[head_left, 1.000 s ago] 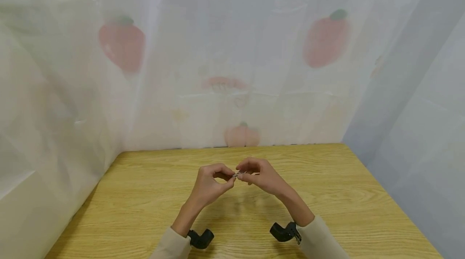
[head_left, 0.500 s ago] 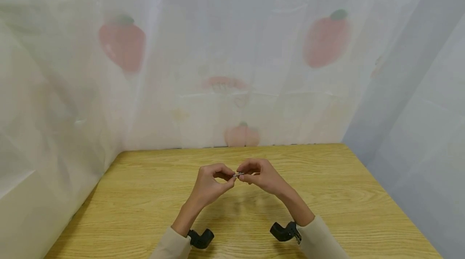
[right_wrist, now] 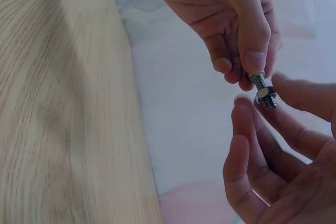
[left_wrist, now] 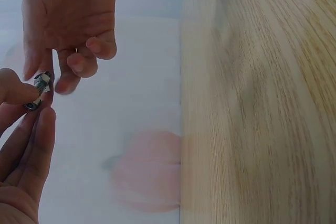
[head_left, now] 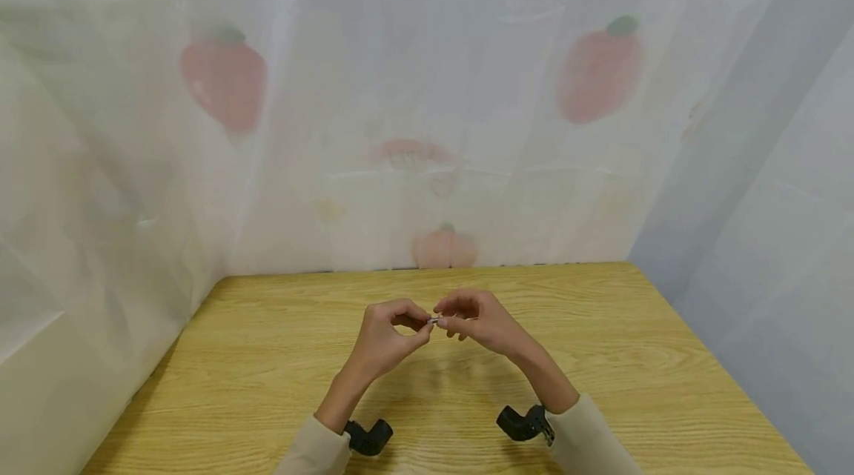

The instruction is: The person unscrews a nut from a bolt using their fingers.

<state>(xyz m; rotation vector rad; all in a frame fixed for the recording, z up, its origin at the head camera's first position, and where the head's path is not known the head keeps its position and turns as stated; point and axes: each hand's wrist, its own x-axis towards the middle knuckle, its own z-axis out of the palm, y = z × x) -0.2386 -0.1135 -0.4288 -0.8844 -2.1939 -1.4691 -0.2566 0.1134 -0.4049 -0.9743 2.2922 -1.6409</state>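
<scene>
In the middle of the head view, my two hands meet above the table. My left hand [head_left: 387, 338] pinches the head end of a small metal bolt [right_wrist: 259, 81] between thumb and fingers. A hex nut [right_wrist: 264, 95] sits partway along the thread, and the threaded tip sticks out beyond it. The thumb and index finger of my right hand [head_left: 490, 327] are on either side of the nut, pinching it lightly; its other fingers hang loosely curled. In the left wrist view, the bolt head [left_wrist: 32, 105] shows beside the left thumb.
A wood-grain table [head_left: 280, 371] lies beneath both hands. Pale sheeting [head_left: 414, 90] with blurred strawberry prints rises behind it and along both sides. A black wrist camera [head_left: 370, 438] is on the left wrist, another black camera [head_left: 522, 423] on the right.
The right fingers have shifted slightly around the nut, covering more of the bolt than half a second ago. My left hand has kept its place and its hold.
</scene>
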